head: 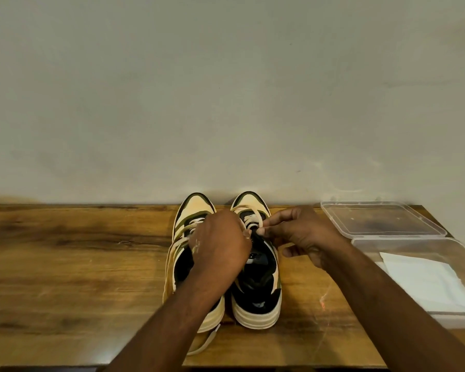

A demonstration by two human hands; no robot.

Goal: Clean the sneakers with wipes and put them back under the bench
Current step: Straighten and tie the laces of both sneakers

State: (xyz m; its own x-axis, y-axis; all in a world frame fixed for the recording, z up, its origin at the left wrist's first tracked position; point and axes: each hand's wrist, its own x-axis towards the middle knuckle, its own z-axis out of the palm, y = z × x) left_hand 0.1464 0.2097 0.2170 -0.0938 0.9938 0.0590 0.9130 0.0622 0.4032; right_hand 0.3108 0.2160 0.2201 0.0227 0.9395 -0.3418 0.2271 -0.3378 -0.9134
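Sneakers (255, 264) sit mid-bench (65, 264), toes at the wall; left hand (220, 245) and right hand (301, 234) pinch laces (249, 220).

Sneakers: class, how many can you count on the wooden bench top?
2. The left sneaker and the right sneaker stand side by side near the wall, toes toward it. None appears hidden.

Warm, fairly dim indoor light falls evenly over the scene. The wall (226, 89) looks flat grey-green with faint mottling. The wooden bench top (78, 251) shows a soft sheen but no hard glare. Shadows are weak, gathering just beside the sneakers (255, 299). The wide lens bows the bench's far edge, and detail is slightly soft throughout.
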